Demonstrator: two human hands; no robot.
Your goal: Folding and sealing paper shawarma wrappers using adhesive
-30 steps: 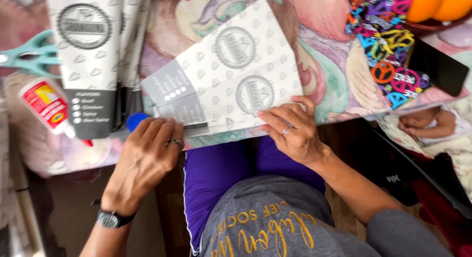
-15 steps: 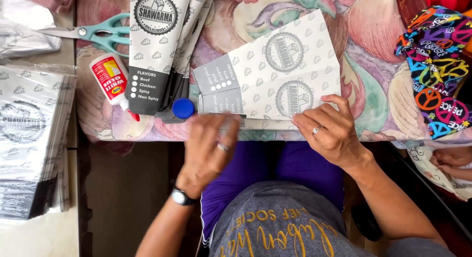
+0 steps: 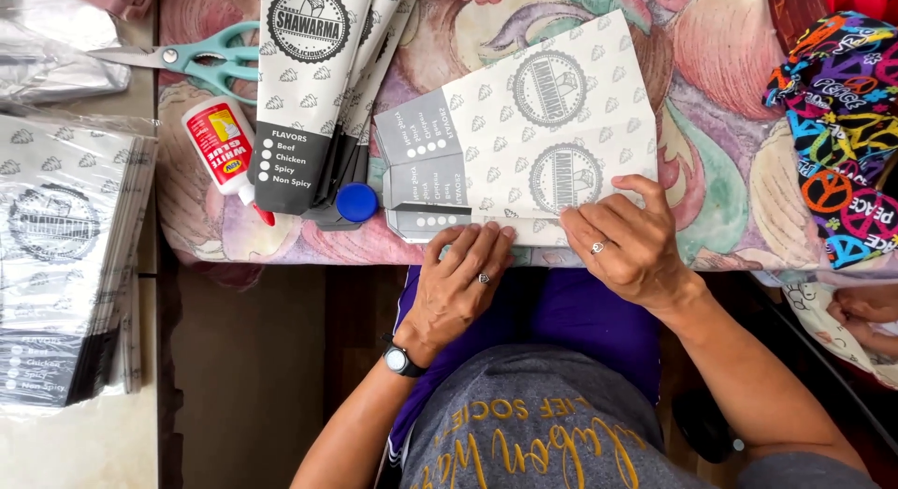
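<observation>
left hand (image 3: 463,283) moved in from the blue cap (image 3: 356,202), fingers flat on printed paper sheet (image 3: 524,143) near edge | right hand (image 3: 627,241) stays pressing fold | sheet centre of desk (image 3: 711,171) | creasing underway

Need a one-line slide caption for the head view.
Left hand and right hand press the bottom fold of a grey patterned paper sheet on a floral cloth.

Pastel floral-print padded cloth (image 3: 730,171) covers work surface, 12 to 3 o'clock. Pale flat tabletop (image 3: 75,452) at 8 o'clock. Dark brown floor (image 3: 253,377) in gap between them. Light soft, even.
</observation>
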